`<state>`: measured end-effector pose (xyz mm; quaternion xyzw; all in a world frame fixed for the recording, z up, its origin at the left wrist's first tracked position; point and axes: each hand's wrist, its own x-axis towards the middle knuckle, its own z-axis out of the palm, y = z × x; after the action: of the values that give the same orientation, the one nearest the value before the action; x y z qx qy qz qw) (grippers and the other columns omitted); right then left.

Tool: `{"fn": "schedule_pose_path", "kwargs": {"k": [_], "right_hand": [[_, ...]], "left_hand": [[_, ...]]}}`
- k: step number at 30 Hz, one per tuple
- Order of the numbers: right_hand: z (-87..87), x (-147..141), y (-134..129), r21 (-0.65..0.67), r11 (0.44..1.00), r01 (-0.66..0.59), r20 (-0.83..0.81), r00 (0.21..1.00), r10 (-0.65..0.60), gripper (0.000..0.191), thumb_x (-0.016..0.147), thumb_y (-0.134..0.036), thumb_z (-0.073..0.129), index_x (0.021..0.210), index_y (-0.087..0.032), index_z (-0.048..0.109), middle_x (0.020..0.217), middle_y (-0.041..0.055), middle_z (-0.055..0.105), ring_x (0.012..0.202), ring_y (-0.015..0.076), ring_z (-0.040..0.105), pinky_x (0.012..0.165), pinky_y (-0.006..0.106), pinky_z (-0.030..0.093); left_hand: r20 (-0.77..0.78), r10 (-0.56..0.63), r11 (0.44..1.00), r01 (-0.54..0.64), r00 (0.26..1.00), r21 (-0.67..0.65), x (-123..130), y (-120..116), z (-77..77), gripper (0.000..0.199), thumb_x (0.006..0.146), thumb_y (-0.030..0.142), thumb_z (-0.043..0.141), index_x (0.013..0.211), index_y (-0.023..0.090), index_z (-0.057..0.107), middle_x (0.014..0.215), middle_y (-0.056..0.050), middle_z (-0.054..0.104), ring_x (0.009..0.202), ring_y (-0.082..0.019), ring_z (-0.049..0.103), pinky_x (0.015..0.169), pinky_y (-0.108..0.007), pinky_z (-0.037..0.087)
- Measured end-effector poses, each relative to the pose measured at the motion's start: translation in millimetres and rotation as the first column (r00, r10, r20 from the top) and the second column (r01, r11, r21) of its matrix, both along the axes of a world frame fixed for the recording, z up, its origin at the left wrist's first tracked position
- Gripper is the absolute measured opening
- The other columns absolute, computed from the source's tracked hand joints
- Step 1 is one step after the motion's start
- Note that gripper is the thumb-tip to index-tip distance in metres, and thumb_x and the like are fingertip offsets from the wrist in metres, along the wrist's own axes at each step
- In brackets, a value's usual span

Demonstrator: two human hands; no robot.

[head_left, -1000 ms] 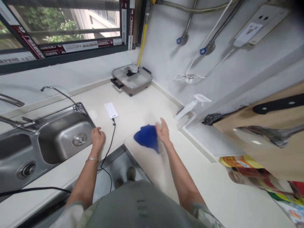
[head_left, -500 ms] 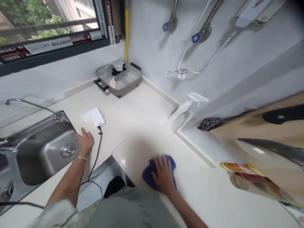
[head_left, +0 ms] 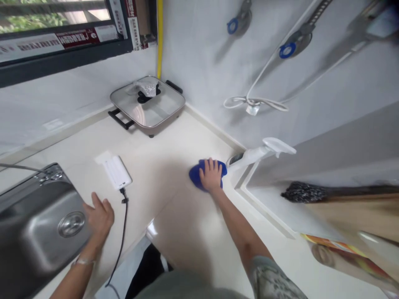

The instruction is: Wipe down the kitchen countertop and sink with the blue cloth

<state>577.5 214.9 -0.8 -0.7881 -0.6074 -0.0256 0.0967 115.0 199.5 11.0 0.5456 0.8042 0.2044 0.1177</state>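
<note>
Under my right hand point(head_left: 212, 175) lies a blue cloth point(head_left: 196, 174), pressed flat on the white countertop point(head_left: 162, 153) with fingers stretched over it. A white spray bottle point(head_left: 254, 157) stands just right of the cloth, near the wall corner. My left hand point(head_left: 100, 216) rests on the counter beside the rim of the steel sink point(head_left: 40, 224), fingers apart and holding nothing. Just above it is a white power bank point(head_left: 116, 172) with a black cable point(head_left: 124, 220) plugged into its near end.
An electric pan point(head_left: 149, 104) with a glass lid sits in the back corner. On the right are a dark scrubbing brush point(head_left: 299, 192) and a colourful food packet point(head_left: 346, 253). A tied white cord point(head_left: 252, 101) hangs from the wall by blue-handled valves point(head_left: 286, 50).
My right hand has slid the blue cloth forward, away from my body, to beside the spray bottle. My left hand stays by the sink. The camera view has shifted.
</note>
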Motion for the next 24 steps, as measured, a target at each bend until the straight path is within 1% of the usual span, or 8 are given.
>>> {"fn": "schedule_pose_path", "kwargs": {"k": [4, 8, 12, 15, 17, 19, 21, 24], "right_hand": [[-3.7, 23, 83, 0.042, 0.992, 0.121, -0.035, 0.992, -0.120, 0.061, 0.104, -0.042, 0.029, 0.154, -0.010, 0.047, 0.162, 0.0217, 0.040, 0.149, 0.0405, 0.030, 0.119, 0.068, 0.020], [-1.8, 26, 162, 0.040, 0.980, 0.195, -0.071, 0.979, -0.192, 0.060, 0.104, -0.040, 0.035, 0.153, -0.007, 0.047, 0.159, 0.0245, 0.042, 0.145, 0.0449, 0.033, 0.115, 0.071, 0.022], [2.6, 6, 242, 0.055, 0.975, 0.214, -0.127, 0.970, -0.206, 0.063, 0.108, -0.041, 0.028, 0.152, 0.001, 0.045, 0.156, 0.0308, 0.040, 0.144, 0.0454, 0.031, 0.112, 0.073, 0.018], [2.9, -30, 285, 0.022, 0.989, 0.144, -0.139, 0.980, -0.140, 0.069, 0.109, -0.042, 0.016, 0.154, 0.006, 0.038, 0.158, 0.0332, 0.034, 0.148, 0.0436, 0.023, 0.112, 0.073, 0.013], [1.5, -64, 296, -0.035, 0.997, 0.066, -0.127, 0.990, -0.070, 0.067, 0.109, -0.041, 0.019, 0.156, 0.004, 0.035, 0.162, 0.0315, 0.030, 0.151, 0.0433, 0.020, 0.114, 0.073, 0.011], [0.5, -100, 290, -0.074, 0.997, -0.020, -0.122, 0.992, 0.011, 0.064, 0.107, -0.039, 0.027, 0.155, 0.001, 0.038, 0.165, 0.0279, 0.028, 0.152, 0.0445, 0.018, 0.117, 0.074, 0.010], [1.6, -134, 266, -0.060, 0.993, -0.099, -0.133, 0.987, 0.090, 0.063, 0.104, -0.037, 0.032, 0.155, 0.000, 0.041, 0.166, 0.0253, 0.028, 0.153, 0.0456, 0.018, 0.118, 0.075, 0.011], [7.2, -172, 210, 0.003, 0.980, -0.201, -0.145, 0.969, 0.199, 0.064, 0.102, -0.036, 0.035, 0.156, -0.001, 0.040, 0.166, 0.0243, 0.029, 0.153, 0.0460, 0.019, 0.119, 0.074, 0.012]], "left_hand": [[0.028, 0.042, 0.999, -0.042, 0.999, 0.021, -2, 2, -5.5, 0.075, 0.097, 0.048, 0.038, 0.158, 0.004, 0.035, 0.158, -0.041, 0.025, 0.140, -0.061, 0.039, 0.100, -0.080, 0.041], [0.037, 0.052, 0.999, -0.052, 0.998, -0.008, -6, 0, -12.3, 0.077, 0.097, 0.051, 0.036, 0.160, 0.006, 0.034, 0.161, -0.039, 0.021, 0.146, -0.060, 0.031, 0.106, -0.078, 0.038], [0.026, 0.053, 0.998, -0.052, 0.998, -0.036, -13, -5, -21.4, 0.077, 0.099, 0.053, 0.036, 0.161, 0.008, 0.031, 0.162, -0.038, 0.019, 0.150, -0.058, 0.023, 0.108, -0.078, 0.035], [-0.007, 0.037, 0.999, -0.037, 0.999, -0.039, -17, -8, -25.2, 0.075, 0.099, 0.047, 0.041, 0.162, 0.009, 0.029, 0.163, -0.036, 0.020, 0.152, -0.054, 0.024, 0.110, -0.074, 0.036], [-0.036, 0.015, 0.999, -0.016, 0.999, -0.029, -17, -8, -24.6, 0.073, 0.099, 0.043, 0.043, 0.162, 0.008, 0.030, 0.164, -0.036, 0.020, 0.152, -0.052, 0.025, 0.112, -0.071, 0.037], [-0.055, 0.000, 1.000, -0.001, 0.999, -0.016, -16, -7, -22.1, 0.071, 0.099, 0.041, 0.043, 0.160, 0.006, 0.032, 0.164, -0.036, 0.021, 0.153, -0.051, 0.024, 0.114, -0.071, 0.036], [-0.046, 0.003, 1.000, -0.004, 0.999, -0.017, -13, -5, -18.5, 0.071, 0.101, 0.042, 0.040, 0.160, 0.004, 0.032, 0.164, -0.036, 0.021, 0.154, -0.050, 0.022, 0.115, -0.070, 0.034], [0.001, 0.031, 0.999, -0.031, 1.000, -0.038, -9, -4, -13.3, 0.071, 0.101, 0.044, 0.038, 0.160, 0.006, 0.032, 0.163, -0.034, 0.021, 0.153, -0.050, 0.023, 0.115, -0.068, 0.035]]}}
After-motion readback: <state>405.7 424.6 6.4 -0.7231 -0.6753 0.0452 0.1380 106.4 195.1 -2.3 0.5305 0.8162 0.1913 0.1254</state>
